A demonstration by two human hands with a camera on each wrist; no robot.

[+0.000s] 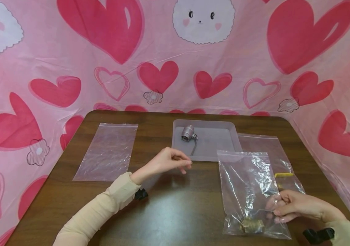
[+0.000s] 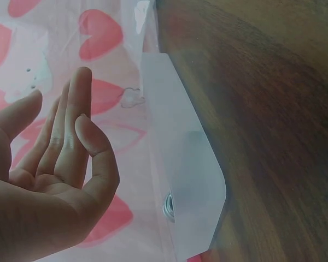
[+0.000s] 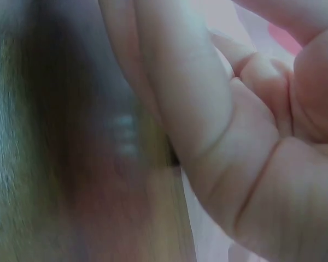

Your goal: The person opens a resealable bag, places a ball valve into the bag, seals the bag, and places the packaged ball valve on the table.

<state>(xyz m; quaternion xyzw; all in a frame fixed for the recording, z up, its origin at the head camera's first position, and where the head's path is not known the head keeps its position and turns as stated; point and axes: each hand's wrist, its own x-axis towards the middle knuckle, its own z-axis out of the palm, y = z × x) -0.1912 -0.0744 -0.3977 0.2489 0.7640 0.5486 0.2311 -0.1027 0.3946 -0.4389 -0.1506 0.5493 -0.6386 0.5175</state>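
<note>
My right hand (image 1: pixel 294 206) pinches the right side of a clear zip bag (image 1: pixel 234 184) between thumb and fingers. A brass fitting (image 1: pixel 252 226) lies in the lower end of this bag. The right wrist view shows mostly that hand's curled fingers (image 3: pixel 186 82) up close. My left hand (image 1: pixel 170 160), loosely bent and holding nothing, hovers just in front of a grey plastic tray (image 1: pixel 216 158). In the tray sits a silver metal valve (image 1: pixel 188 133) with a thin lever. Beside the left hand, the left wrist view has the tray's pale wall (image 2: pixel 191 158).
Behind the held bag lies another clear bag (image 1: pixel 262 141), with a yellow handle (image 1: pixel 283 175) showing at its right. A flat clear zip bag (image 1: pixel 108 153) rests on the left of the wooden table (image 1: pixel 162 218). Heart-patterned cloth (image 1: pixel 187 51) hangs around the table's back and sides.
</note>
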